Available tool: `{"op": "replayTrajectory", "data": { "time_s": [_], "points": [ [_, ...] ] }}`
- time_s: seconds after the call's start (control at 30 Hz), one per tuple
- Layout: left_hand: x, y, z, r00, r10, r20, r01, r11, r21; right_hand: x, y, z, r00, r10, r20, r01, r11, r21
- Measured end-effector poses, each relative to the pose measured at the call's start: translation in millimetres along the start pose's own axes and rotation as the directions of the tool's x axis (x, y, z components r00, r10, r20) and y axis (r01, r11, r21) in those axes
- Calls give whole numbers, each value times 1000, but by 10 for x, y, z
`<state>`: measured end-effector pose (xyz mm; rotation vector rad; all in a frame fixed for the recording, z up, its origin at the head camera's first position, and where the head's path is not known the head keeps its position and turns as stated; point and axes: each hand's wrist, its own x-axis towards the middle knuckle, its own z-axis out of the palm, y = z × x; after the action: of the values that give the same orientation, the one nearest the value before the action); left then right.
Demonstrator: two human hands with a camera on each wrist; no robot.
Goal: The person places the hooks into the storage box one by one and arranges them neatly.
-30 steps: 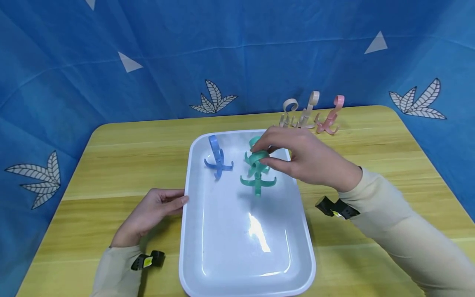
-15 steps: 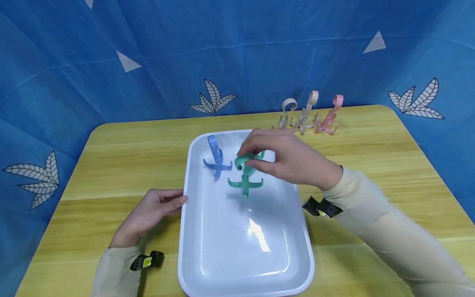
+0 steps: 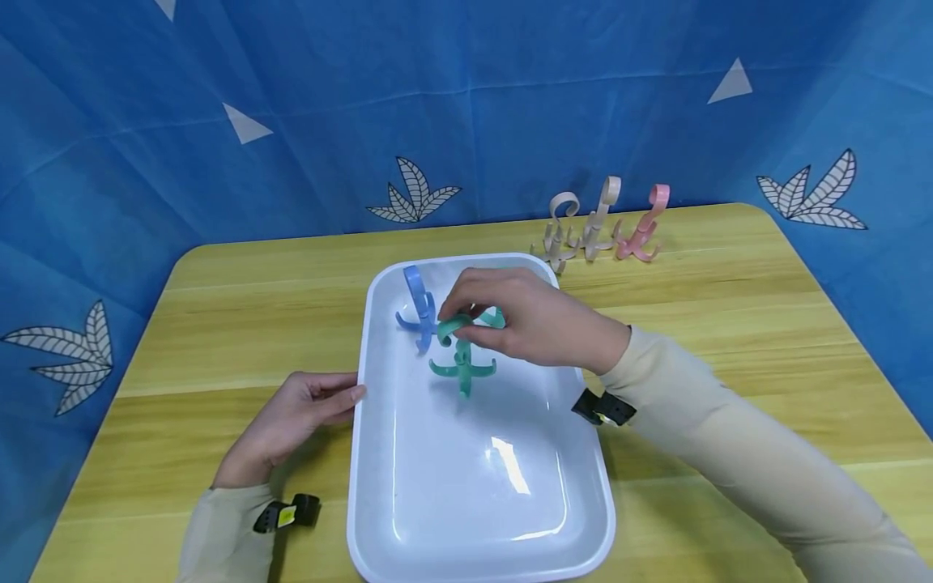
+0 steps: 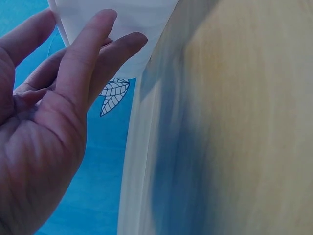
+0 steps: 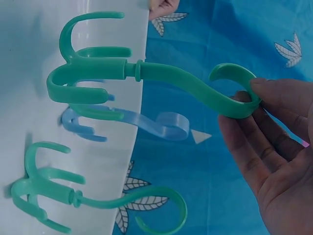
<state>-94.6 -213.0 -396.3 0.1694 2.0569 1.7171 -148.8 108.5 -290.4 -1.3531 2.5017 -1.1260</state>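
Note:
My right hand [image 3: 532, 316] pinches the curled top of a green plastic multi-prong hanging hook [image 5: 100, 69], its prongs spread downward over the white tray [image 3: 466, 559]. In the right wrist view, thumb and fingertips meet at the hook's loop. Just left of it in the head view stands a blue hook [image 3: 414, 279] of the same shape. A second green hook [image 5: 51, 188] stands in the tray, mostly hidden behind my right hand in the head view. My left hand [image 3: 302, 413] touches the tray's left side, thumb at the rim and fairly straight fingers [image 4: 80, 63] against the outer wall.
Behind the tray's back right corner, two beige hooks [image 3: 557, 247] and a pink hook [image 3: 643, 231] stand on the wooden table [image 3: 270, 316]. A blue patterned cloth [image 3: 328, 121] hangs along the table's back edge.
My right hand has carried the green hook leftward, closer to the blue hook. More of the left beige hook now shows. My left hand stays at the tray's side.

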Motion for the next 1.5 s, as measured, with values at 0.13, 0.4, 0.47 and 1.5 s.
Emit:
{"op": "replayTrajectory", "data": {
  "time_s": [0.13, 0.4, 0.47, 1.5],
  "points": [
    [16, 2, 3, 1000, -13, -3, 13, 1000, 11, 36, 4, 31, 999, 22, 29, -22, 1000, -6],
    [4, 4, 6, 1000, -24, -8, 25, 1000, 8, 137, 11, 126, 995, 49, 87, -46, 998, -37],
    [0, 2, 5, 1000, -23, -6, 23, 1000, 5, 156, 7, 152, 993, 61, 102, -58, 998, -32],
    [10, 1, -10, 1000, -31, 7, 31, 999, -15, 37, 102, 79, 992, 111, -58, -113, 993, -38]
  ]
}}
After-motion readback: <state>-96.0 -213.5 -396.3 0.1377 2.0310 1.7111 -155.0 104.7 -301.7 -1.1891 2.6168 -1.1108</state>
